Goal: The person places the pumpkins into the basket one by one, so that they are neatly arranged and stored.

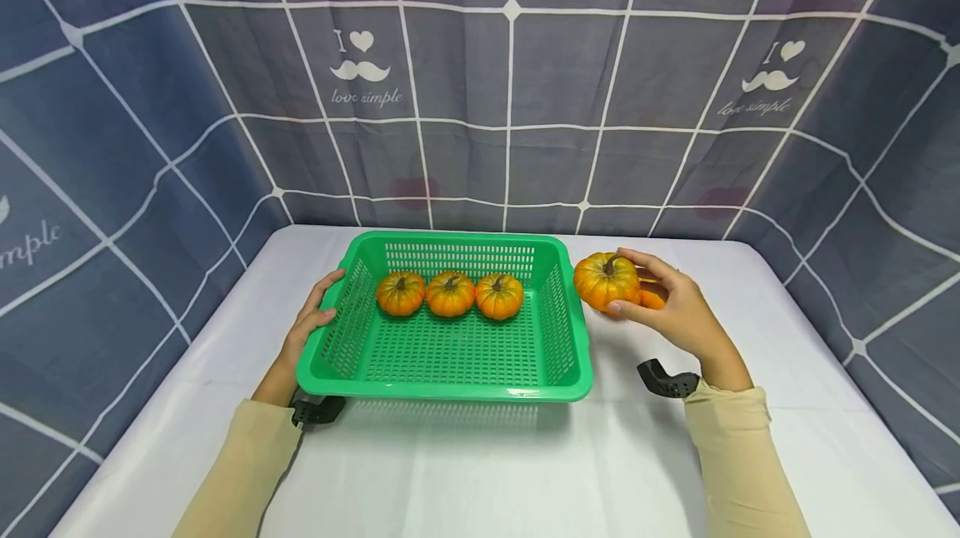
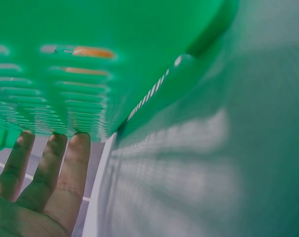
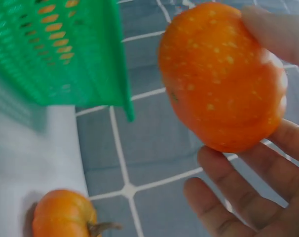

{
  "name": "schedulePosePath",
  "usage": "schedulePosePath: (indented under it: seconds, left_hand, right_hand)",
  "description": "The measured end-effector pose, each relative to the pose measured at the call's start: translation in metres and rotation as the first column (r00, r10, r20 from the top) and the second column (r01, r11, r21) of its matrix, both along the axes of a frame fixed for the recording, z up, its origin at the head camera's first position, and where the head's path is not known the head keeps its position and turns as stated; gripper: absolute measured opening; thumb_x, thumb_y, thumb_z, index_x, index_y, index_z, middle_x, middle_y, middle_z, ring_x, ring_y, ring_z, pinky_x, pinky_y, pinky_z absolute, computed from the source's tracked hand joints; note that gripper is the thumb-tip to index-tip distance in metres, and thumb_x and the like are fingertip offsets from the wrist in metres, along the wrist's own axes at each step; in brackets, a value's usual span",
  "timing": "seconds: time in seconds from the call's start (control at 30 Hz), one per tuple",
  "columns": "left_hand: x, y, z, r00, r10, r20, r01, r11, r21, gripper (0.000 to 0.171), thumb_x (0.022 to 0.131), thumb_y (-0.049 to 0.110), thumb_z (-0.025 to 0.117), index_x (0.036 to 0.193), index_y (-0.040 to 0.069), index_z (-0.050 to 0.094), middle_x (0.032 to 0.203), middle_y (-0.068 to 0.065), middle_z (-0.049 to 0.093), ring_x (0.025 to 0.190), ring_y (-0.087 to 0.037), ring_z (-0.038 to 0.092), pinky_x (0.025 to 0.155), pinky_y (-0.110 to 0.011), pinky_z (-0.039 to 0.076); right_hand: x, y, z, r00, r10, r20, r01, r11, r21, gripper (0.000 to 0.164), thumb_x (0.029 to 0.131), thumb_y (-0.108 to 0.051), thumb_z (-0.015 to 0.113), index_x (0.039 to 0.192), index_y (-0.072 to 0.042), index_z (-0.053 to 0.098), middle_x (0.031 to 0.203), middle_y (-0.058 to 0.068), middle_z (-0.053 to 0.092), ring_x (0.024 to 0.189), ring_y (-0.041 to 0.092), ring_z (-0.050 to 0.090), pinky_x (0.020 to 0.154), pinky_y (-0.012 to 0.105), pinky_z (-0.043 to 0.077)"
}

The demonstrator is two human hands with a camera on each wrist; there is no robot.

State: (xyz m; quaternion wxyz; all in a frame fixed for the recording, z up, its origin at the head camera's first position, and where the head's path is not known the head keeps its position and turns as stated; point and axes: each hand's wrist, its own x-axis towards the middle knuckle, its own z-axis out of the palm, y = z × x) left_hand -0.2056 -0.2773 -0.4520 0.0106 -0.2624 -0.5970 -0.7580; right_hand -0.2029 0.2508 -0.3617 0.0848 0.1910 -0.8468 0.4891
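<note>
A green plastic basket (image 1: 457,393) with slotted walls stands on the white table, with three small orange pumpkins (image 1: 450,294) in a row inside. At its left side my left hand (image 1: 300,334) holds the rim, thumb and forefinger over the edge. Three fingers (image 2: 73,173) of that hand reach against the outer wall in the left wrist view. Just right of the basket, my right hand (image 1: 678,305) grips another small pumpkin (image 1: 603,281) between thumb and fingers, raised off the table. Its smooth orange side faces the right wrist camera.
One more pumpkin (image 3: 63,215) sits on the table beyond the right hand, mostly covered by it in the head view. A grey-blue curtain (image 1: 465,163) with white lines encloses the white table (image 1: 465,480) at the back and sides.
</note>
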Motion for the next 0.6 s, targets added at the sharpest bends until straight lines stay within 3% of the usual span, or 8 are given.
schedulePosePath:
  seconds: [0.2,0.47,0.6]
  left_hand:
    - [0.001,0.001,0.001,0.999,0.036,0.032,-0.035,0.999,-0.023,0.061,0.106,0.004,0.03,0.159,0.031,0.044,0.156,0.01,0.048,0.133,-0.008,0.054,0.105,-0.021,0.048]
    - [-0.001,0.001,0.001,1.0,0.029,0.006,-0.029,0.999,-0.017,0.062,0.106,0.003,0.028,0.159,0.031,0.045,0.157,0.01,0.048,0.135,-0.007,0.053,0.106,-0.021,0.047]
    - [-0.001,0.0,0.001,0.999,0.039,0.0,-0.039,0.999,-0.029,0.061,0.106,0.004,0.029,0.158,0.031,0.045,0.156,0.011,0.048,0.135,-0.007,0.053,0.105,-0.02,0.047]
  right_hand:
    - [0.007,-0.01,0.01,0.994,0.109,-0.028,-0.108,0.993,0.037,0.072,0.086,0.003,0.088,0.152,0.001,0.059,0.141,0.022,0.065,0.108,0.006,0.066,0.093,0.015,0.053]
    - [0.011,-0.025,0.022,0.96,0.245,-0.136,-0.223,0.962,0.156,0.073,0.081,0.002,0.092,0.147,0.004,0.061,0.138,0.019,0.07,0.108,0.014,0.068,0.096,0.015,0.052]
    - [0.012,-0.034,0.03,0.963,0.252,-0.092,-0.227,0.948,0.223,0.072,0.084,-0.007,0.093,0.149,0.001,0.061,0.145,0.016,0.067,0.121,0.029,0.069,0.105,0.029,0.054]
